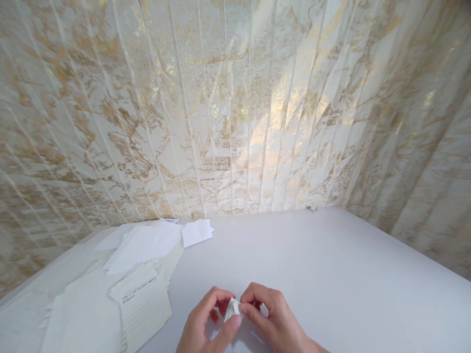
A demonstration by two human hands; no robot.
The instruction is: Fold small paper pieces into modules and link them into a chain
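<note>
Between my two hands is a small folded piece of white paper [232, 309], low in the middle of the view, just above or on the white table. My left hand [208, 321] grips it from the left, thumb at the lower edge and index finger curled over the top. My right hand [270, 311] pinches its right side between thumb and index finger. Faint grey marks show on the paper. The fingertips cover parts of its edges.
Loose sheets of white paper [143, 242] and a printed sheet [145, 306] lie spread over the table's left side. A small folded paper stack [197, 232] sits near the back edge. The white table [312, 264] meets a patterned curtain [228, 108] behind and right.
</note>
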